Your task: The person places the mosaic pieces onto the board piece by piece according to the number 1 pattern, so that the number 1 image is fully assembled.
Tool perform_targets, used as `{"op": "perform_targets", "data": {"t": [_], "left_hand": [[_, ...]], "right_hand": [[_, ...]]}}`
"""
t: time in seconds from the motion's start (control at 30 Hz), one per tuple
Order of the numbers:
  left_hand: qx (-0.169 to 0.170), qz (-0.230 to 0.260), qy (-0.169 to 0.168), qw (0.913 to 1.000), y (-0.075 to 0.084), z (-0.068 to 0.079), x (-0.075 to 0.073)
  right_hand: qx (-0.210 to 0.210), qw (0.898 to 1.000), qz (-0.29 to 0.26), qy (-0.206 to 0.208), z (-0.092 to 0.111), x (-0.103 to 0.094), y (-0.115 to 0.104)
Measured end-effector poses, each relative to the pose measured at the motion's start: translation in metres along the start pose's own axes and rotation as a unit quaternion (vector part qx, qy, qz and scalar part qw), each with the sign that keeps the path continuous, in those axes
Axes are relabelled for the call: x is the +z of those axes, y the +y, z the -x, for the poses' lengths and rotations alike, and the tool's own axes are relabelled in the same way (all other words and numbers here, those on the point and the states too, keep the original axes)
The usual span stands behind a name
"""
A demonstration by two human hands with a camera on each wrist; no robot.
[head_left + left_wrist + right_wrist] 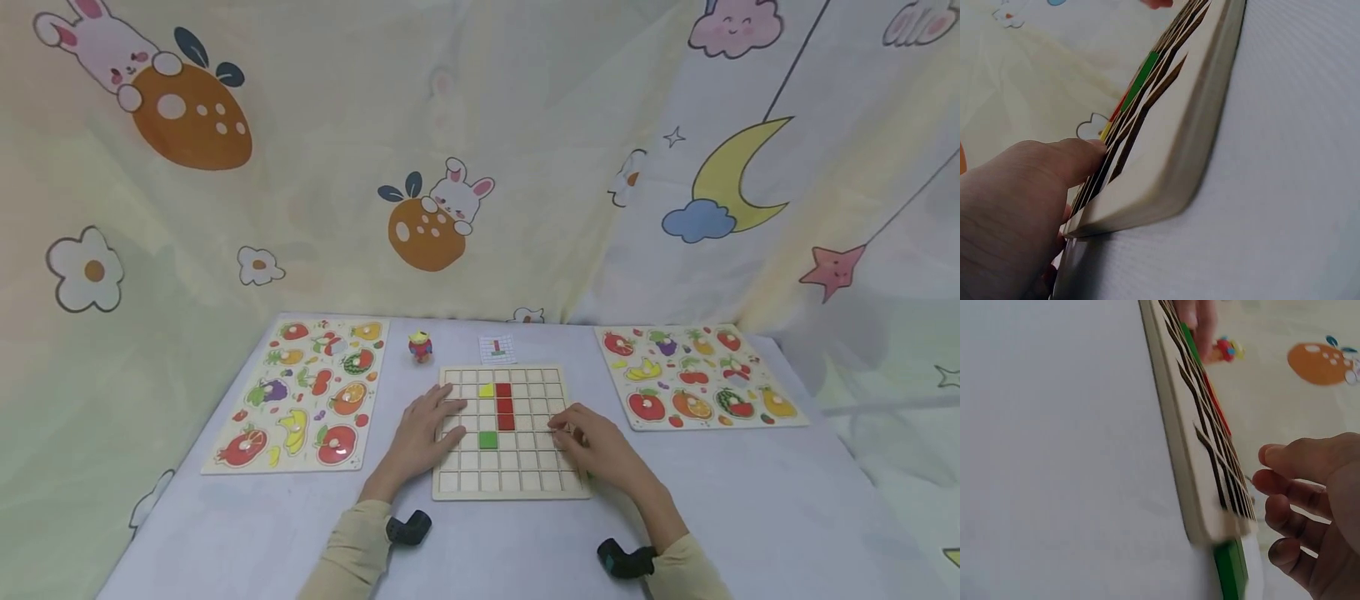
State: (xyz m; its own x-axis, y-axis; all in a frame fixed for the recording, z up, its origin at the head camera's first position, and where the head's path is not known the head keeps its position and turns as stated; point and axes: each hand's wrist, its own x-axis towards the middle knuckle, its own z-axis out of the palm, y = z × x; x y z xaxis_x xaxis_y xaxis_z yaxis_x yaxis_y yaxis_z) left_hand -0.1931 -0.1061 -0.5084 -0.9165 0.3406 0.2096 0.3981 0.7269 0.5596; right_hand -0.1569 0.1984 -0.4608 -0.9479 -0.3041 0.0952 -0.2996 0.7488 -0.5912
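A wooden grid board [512, 492] lies flat on the white table. In its cells sit a yellow piece [487, 390], a column of red pieces [506, 406] and a green square [488, 440]. My left hand [420, 435] rests at the board's left edge, fingers stretched over the outer cells. Over the right edge hovers my right hand [597, 447], its fingers loosely bent. In the right wrist view no piece shows between the thumb and fingertips [1275, 509]. Another green piece [1230, 570] lies against the board's right side, mostly hidden by that hand in the head view.
Behind the board are a small printed pattern card [497, 349] and a little colourful figurine [422, 347]. A fruit puzzle board [255, 396] lies at the left, another fruit board [660, 379] at the back right. A patterned curtain [525, 167] hangs behind the table.
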Motion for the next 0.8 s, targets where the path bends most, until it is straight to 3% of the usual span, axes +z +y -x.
{"op": "perform_targets", "data": {"t": [0.33, 0.57, 0.8], "left_hand": [[0.001, 0.007, 0.003, 1.0000, 0.000, 0.000, 0.000], [-0.001, 0.008, -0.001, 1.0000, 0.000, 0.001, 0.000], [0.003, 0.005, 0.008, 1.0000, -0.001, 0.000, 0.002]], "right_hand": [[0.042, 0.999, 0.013, -0.026, 0.021, -0.023, 0.034], [0.065, 0.997, 0.002, -0.049, 0.022, -0.027, 0.038], [0.068, 0.996, -0.038, -0.045, 0.023, -0.029, 0.042]]}}
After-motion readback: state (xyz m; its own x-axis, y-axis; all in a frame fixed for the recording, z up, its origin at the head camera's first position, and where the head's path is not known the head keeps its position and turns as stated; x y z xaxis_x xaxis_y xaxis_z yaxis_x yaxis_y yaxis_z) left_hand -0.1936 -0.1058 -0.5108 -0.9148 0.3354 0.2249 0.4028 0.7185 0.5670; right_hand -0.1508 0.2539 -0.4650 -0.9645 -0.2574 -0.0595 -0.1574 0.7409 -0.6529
